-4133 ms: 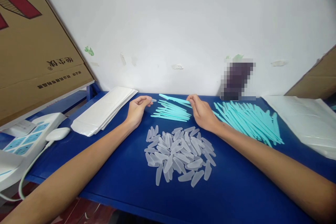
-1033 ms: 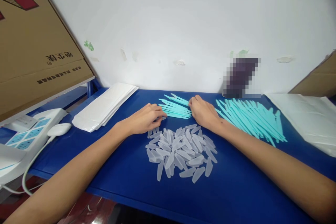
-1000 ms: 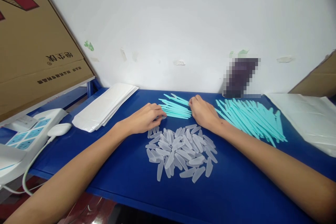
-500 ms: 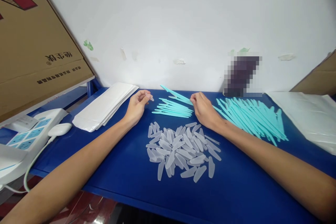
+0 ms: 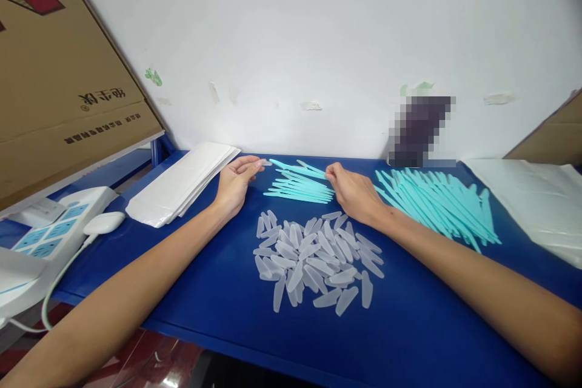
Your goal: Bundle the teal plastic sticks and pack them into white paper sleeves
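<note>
My left hand (image 5: pixel 236 180) pinches a small clear plastic cap (image 5: pixel 266 162) at its fingertips. My right hand (image 5: pixel 352 194) is closed on the handle end of a teal plastic stick (image 5: pixel 295 168), whose tip points at the cap. The two meet just above a small row of teal sticks (image 5: pixel 297 190) lying on the blue table (image 5: pixel 218 291). A pile of clear caps (image 5: pixel 316 257) lies in front of both hands. A bigger heap of teal sticks (image 5: pixel 436 206) is spread to the right of my right hand.
A stack of white bags (image 5: pixel 182 185) lies at the left, and more clear bags (image 5: pixel 531 206) at the far right. A white device with a cable (image 5: pixel 50 233) sits at the left edge. A cardboard box (image 5: pixel 59 73) leans at upper left. A white wall stands behind the table.
My left hand took a clear cap from the pile and rose to the small row. My right hand lifted a teal stick, and its tip has come down to the cap.
</note>
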`<action>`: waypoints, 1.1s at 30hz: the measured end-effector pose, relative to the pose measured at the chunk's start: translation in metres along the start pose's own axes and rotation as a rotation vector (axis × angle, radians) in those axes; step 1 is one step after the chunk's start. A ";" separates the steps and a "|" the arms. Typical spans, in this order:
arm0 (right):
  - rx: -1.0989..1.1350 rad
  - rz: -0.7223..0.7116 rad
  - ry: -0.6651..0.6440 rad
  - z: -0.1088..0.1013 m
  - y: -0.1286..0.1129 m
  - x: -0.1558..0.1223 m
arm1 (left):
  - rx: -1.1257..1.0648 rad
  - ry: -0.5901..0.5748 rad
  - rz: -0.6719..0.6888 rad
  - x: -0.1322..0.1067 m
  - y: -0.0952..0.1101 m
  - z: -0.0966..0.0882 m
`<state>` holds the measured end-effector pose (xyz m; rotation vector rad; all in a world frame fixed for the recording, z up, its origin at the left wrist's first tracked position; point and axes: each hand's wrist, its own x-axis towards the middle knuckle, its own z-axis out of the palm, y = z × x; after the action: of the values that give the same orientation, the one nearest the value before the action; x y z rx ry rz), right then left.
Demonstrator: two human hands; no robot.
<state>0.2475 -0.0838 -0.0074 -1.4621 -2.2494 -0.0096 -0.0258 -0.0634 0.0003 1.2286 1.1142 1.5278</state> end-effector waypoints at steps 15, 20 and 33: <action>0.194 -0.220 0.180 0.009 0.005 -0.001 | 0.103 -0.115 0.090 -0.009 0.000 0.005; 0.295 -0.275 0.213 0.011 0.008 -0.001 | 0.129 -0.154 0.112 -0.007 0.002 0.006; 0.123 0.068 0.252 0.014 0.016 0.005 | 1.193 -0.514 0.569 -0.008 0.023 -0.008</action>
<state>0.2546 -0.0696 -0.0216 -1.3881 -1.9636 -0.0319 -0.0343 -0.0771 0.0195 2.7297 1.3941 0.6768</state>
